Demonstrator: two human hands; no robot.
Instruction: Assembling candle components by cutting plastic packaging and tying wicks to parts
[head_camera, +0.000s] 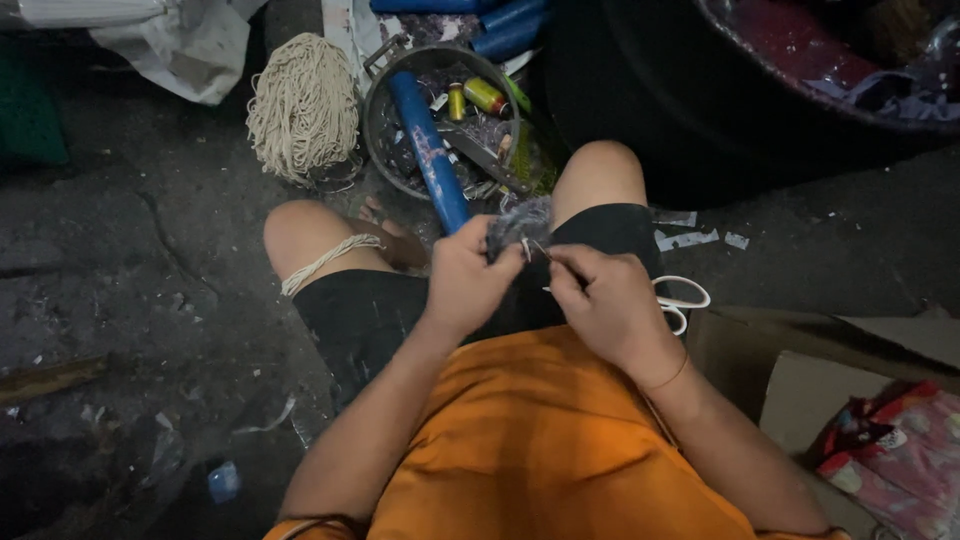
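I sit on the ground with my knees apart. My left hand (468, 283) grips a small grey fuzzy bundle (520, 222) held over my lap. My right hand (605, 300) pinches a thin needle-like piece (538, 250) at the bundle's lower edge. Both hands touch the bundle and nearly meet. White-handled scissors (683, 297) lie on my right thigh, just behind my right hand. A strand of cream cord (325, 262) drapes over my left knee.
A round dark basin (380, 100) ahead holds a blue tube (430, 150), thread spools and scraps. A hank of cream cord (303, 108) lies left of it. A big dark tub (800, 80) stands at top right. A cardboard box (800, 390) and a patterned bag (900, 455) sit at my right.
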